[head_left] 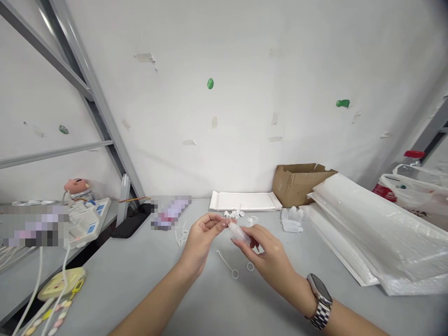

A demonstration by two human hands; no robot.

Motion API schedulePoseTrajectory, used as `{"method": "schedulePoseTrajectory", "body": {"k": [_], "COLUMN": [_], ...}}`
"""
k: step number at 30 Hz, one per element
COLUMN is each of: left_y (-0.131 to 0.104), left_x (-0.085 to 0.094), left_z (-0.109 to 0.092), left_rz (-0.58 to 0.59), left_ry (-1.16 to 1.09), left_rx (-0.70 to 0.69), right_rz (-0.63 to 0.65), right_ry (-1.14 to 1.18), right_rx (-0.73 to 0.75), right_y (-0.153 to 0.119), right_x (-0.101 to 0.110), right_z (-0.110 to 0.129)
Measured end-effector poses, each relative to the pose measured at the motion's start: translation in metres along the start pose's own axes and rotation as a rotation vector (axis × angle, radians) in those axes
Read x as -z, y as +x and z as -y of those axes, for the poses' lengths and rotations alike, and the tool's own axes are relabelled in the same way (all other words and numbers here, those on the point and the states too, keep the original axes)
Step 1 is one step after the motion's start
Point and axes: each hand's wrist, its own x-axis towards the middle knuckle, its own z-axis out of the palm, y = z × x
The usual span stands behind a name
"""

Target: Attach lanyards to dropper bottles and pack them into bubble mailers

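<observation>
My right hand (268, 249) holds a small translucent plastic bottle (241, 233) tilted, its neck toward the upper left. The fingers of my left hand (203, 235) are pinched together at the bottle's neck; whether a small part is between them is hidden. Just behind my hands lies a group of small white caps (234, 214). On the table in front of the bottle lie a thin white plastic strap with a ring (234, 274) and another ring (250, 266), partly covered by my right hand. More looped white straps (181, 235) lie beside my left wrist.
Several translucent bottles (292, 226) lie at the right, near a cardboard box (297, 186) and white bubble mailers (371, 233). A flat white tray (245, 201) rests against the wall. On the left are a black phone-like object (131, 226), cables and a yellow case (63, 283).
</observation>
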Motion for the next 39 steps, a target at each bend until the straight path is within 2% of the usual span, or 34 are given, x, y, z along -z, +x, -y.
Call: {"method": "schedulePoseTrajectory", "body": {"k": [3, 8, 14, 19, 27, 33, 39], "left_y": [-0.002, -0.006, -0.006, -0.008, -0.011, -0.013, -0.015], "left_x": [-0.002, -0.008, -0.009, -0.009, -0.011, -0.015, -0.016], "left_z": [-0.001, -0.001, 0.004, 0.004, 0.001, 0.005, 0.004], "left_rz": [-0.025, 0.013, 0.033, 0.05, 0.097, 0.052, 0.033], "left_ry": [0.02, 0.026, -0.159, -0.077, -0.109, -0.111, -0.065], "left_rx": [-0.004, 0.012, 0.077, 0.098, 0.091, 0.08, 0.064], "right_rz": [-0.021, -0.037, -0.058, -0.083, -0.079, -0.105, -0.143], "right_ry": [-0.02, -0.062, -0.172, -0.227, -0.495, -0.507, -0.393], "right_rx": [0.039, 0.1, 0.193, 0.258, 0.452, 0.472, 0.404], "right_y": [-0.002, -0.004, -0.003, -0.002, 0.002, -0.005, -0.008], "right_x": [0.0, 0.0, -0.001, 0.0, 0.004, 0.0, -0.004], "right_z": [0.001, 0.001, 0.001, 0.0, 0.0, -0.002, -0.002]}}
